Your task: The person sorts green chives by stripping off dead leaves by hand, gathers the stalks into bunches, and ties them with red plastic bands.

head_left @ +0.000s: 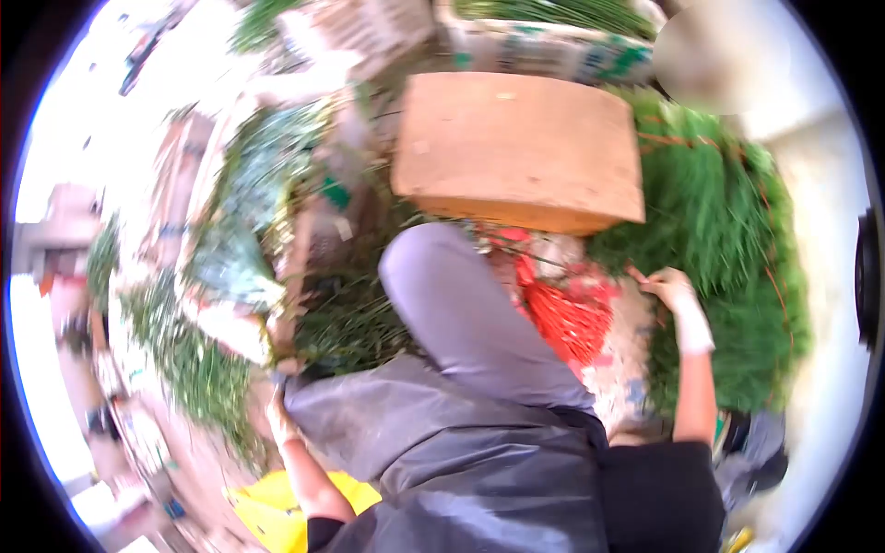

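Observation:
My right hand (675, 290) is raised beside a stack of feathery green herb bunches (710, 212). Its fingers are drawn together, with a small reddish bit at their tips too blurred to name. Left of it, a heap of red plastic ties (569, 318) lies on the floor. My left hand (279, 415) is low beside my knee, close to the pale end of a leafy bunch (238, 332). Motion and the knee obscure its fingers. A dark piece (291, 367) shows just above that hand, its kind unclear.
A brown wooden block or box (521, 152) stands ahead of my knees. Behind it is a white foam crate (553, 48) of long greens. More greens fill a crate (300, 240) on the left, and loose stalks (346, 318) cover the floor. Something yellow (267, 507) lies near my left arm.

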The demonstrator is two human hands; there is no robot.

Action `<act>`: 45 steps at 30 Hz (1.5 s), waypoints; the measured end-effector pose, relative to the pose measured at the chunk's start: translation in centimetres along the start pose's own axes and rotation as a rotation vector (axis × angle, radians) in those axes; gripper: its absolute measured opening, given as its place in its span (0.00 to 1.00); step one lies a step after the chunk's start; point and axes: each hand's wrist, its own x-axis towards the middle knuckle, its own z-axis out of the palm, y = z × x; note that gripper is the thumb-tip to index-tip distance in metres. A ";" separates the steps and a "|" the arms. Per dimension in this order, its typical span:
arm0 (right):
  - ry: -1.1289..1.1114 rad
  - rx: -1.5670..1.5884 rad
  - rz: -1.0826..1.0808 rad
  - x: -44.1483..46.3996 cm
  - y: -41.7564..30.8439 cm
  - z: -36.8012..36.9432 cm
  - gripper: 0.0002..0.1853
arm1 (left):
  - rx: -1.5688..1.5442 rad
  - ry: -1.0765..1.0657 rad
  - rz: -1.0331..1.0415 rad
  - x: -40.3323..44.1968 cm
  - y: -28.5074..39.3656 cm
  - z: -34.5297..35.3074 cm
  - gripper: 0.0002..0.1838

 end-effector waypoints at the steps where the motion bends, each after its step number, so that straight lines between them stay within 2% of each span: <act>1: 0.105 0.393 0.038 -2.2 -3.8 -2.1 0.15 | 0.299 0.086 0.258 0.9 -2.0 -0.8 0.18; 2: 0.202 0.624 -0.065 -2.3 -5.8 -3.1 0.10 | 0.356 0.073 0.040 1.9 -2.4 -1.7 0.19; 3: 0.167 0.975 -0.205 -1.9 -7.1 -4.2 0.10 | 0.184 0.120 -0.031 4.9 -6.2 -2.6 0.20; 4: 0.190 1.137 -0.334 -0.7 -8.5 -4.3 0.12 | 0.195 0.255 -0.064 3.8 -2.8 -1.2 0.17; 6: 0.193 1.358 -0.350 -0.1 -15.8 -3.7 0.13 | 0.233 0.419 0.011 5.6 -4.6 -1.6 0.13; 8: 0.044 1.471 -0.376 5.4 -17.9 -2.4 0.15 | 0.538 0.419 0.048 7.8 -7.1 -3.0 0.12; 10: 0.028 1.504 -0.320 11.3 -20.0 -0.7 0.14 | 0.424 0.431 -0.033 7.9 -6.0 -3.7 0.11; 11: 0.007 1.494 -0.340 11.4 -21.8 -0.1 0.14 | 0.465 0.575 0.035 8.5 -6.5 -4.3 0.11; 13: 0.249 0.863 -0.448 11.0 -24.5 1.4 0.14 | 0.476 0.849 0.168 9.3 -7.7 -6.4 0.10; 14: 0.367 0.540 -0.504 10.7 -26.7 1.9 0.14 | 0.478 0.846 0.088 7.1 -3.7 -7.2 0.10; 16: 0.588 -0.114 -0.584 9.0 -31.4 4.1 0.15 | 0.279 0.823 0.166 7.0 -5.3 -8.6 0.11; 17: 0.394 0.225 -0.611 0.5 -38.2 6.1 0.16 | 0.319 0.651 -0.001 7.7 -7.1 -9.0 0.11; 18: 0.203 0.302 -0.817 -4.5 -42.4 9.4 0.15 | 0.356 0.472 -0.155 9.6 -9.8 -9.1 0.12; 19: 0.014 0.380 -1.018 -8.2 -45.9 12.5 0.15 | 0.375 0.286 -0.172 12.0 -14.3 -9.6 0.14; 20: 0.085 0.225 -1.145 -8.6 -48.3 17.7 0.17 | 0.361 0.374 -0.166 12.7 -14.9 -8.9 0.15; 21: 0.011 -0.053 -1.093 -9.7 -50.8 21.6 0.21 | 0.329 0.476 -0.079 11.5 -12.5 -8.2 0.15; 22: -0.072 -0.221 -1.034 -10.3 -52.8 25.4 0.21 | 0.296 0.575 0.004 9.0 -8.2 -7.5 0.14; 23: -0.164 -0.265 -0.995 -9.3 -54.0 29.0 0.20 | 0.288 0.575 -0.004 7.5 -5.8 -7.0 0.14; 24: -0.256 -0.312 -0.950 -8.5 -54.5 31.3 0.19 | 0.040 0.552 0.111 6.0 -4.0 -6.5 0.12; 26: -0.155 -0.359 -0.949 -9.2 -55.0 32.0 0.16 | -0.334 0.446 0.256 2.9 -0.3 -4.9 0.09; 27: -0.116 -0.255 -0.960 -11.0 -55.1 30.7 0.17 | -0.461 0.372 0.288 1.3 1.5 -3.8 0.08; 28: -0.059 -0.084 -1.027 -12.1 -54.3 29.9 0.15 | -0.578 0.220 0.229 0.1 3.1 -2.6 0.08; 30: 0.114 -0.025 -1.136 -13.0 -52.8 28.8 0.13 | -0.743 -0.085 0.115 -2.1 7.4 -0.1 0.11; 31: -0.157 0.142 -0.963 -11.6 -51.5 29.7 0.10 | -0.844 -0.186 0.017 -2.1 8.8 1.5 0.14; 32: -0.175 0.126 -0.953 -12.8 -50.2 29.6 0.10 | -0.860 -0.191 -0.015 -1.5 9.7 3.3 0.17; 33: -0.200 0.152 -1.025 -14.7 -49.0 29.3 0.10 | -0.888 -0.144 0.011 -1.2 10.6 4.8 0.18; 34: -0.231 0.180 -1.099 -16.3 -47.8 29.5 0.09 | -1.014 -0.159 -0.058 -0.6 10.8 5.9 0.19; 36: -0.414 0.198 -1.009 -18.9 -44.6 30.2 0.09 | -1.305 -0.244 -0.227 0.8 8.8 7.9 0.16; 38: -0.536 0.026 -0.843 -18.2 -43.0 30.9 0.09 | -1.301 -0.205 -0.253 -0.4 7.4 9.3 0.16; 40: -0.548 0.105 -0.858 -17.5 -42.0 32.1 0.09 | -1.297 -0.175 -0.280 -1.6 6.5 10.2 0.15; 42: -0.915 0.673 -0.597 -16.4 -41.0 33.9 0.09 | -1.304 -0.205 -0.299 -2.7 6.2 10.1 0.16; 43: -0.966 0.707 -0.594 -16.4 -40.7 34.4 0.09 | -1.310 -0.163 -0.274 -3.2 6.6 9.8 0.11; 44: -0.968 0.708 -0.592 -16.8 -40.9 34.1 0.09 | -1.309 -0.161 -0.275 -3.3 6.8 9.5 0.11; 45: -1.038 0.764 -0.482 -17.2 -41.1 33.6 0.10 | -1.279 -0.167 -0.262 -3.4 6.8 9.2 0.11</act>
